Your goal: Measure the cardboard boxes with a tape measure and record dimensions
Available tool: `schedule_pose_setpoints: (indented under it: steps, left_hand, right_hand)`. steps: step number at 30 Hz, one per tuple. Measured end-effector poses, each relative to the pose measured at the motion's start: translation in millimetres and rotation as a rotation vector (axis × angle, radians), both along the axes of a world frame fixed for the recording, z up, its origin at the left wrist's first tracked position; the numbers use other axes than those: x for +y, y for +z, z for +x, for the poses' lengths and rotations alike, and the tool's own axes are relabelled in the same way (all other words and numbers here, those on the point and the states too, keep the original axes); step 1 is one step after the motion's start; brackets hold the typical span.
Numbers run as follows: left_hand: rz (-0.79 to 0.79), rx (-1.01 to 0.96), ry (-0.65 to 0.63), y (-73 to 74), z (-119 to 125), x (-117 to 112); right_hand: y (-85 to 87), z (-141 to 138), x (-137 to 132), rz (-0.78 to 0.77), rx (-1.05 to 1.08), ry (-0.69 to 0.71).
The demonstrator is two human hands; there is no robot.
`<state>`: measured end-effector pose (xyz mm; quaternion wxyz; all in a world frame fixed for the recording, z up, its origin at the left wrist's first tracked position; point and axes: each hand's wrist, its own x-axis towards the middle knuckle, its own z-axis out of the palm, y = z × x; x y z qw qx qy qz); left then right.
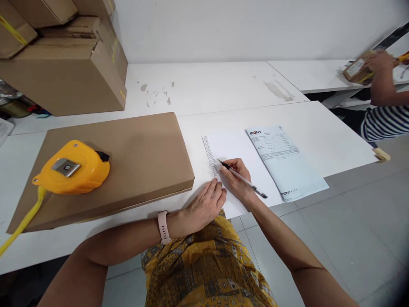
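My right hand (236, 179) grips a pen (244, 181), its tip over the left edge of a white sheet of paper (233, 147). A narrow column of small writing runs down that edge. Lying flat with fingers stretched out, my left hand (206, 202) rests at the paper's lower left edge, and a pink watch band circles the wrist. To the left is a flat closed cardboard box (140, 149). On top of it sits a yellow tape measure (73, 168) with a yellow strap. A printed form (284, 166) lies right of the paper.
Several cardboard boxes (70, 72) are stacked at the back left against the white wall (223, 30). The white table (223, 85) has worn patches. At the far right, another person's hand (380, 62) is on a small taped box (357, 70).
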<state>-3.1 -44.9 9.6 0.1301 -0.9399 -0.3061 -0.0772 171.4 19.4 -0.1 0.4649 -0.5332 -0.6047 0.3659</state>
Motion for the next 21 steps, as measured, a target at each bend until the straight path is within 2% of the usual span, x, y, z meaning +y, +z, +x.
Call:
schedule_pose_setpoints:
  steps: [4,10,21]
  left_hand:
    - [0.006,0.005,0.004,-2.6,0.1,-0.2]
    - [0.024,-0.011,0.001,-4.8,0.7,-0.2]
    - [0.021,-0.004,0.002,-1.8,0.4,-0.3]
  right_hand:
    - [2.3,-1.8,-2.9,-0.057,-0.07,-0.048]
    - [3.0,-3.1,-2.8,-0.059,-0.164,0.025]
    - [4.0,-2.8,-1.5,-0.063,-0.217,0.031]
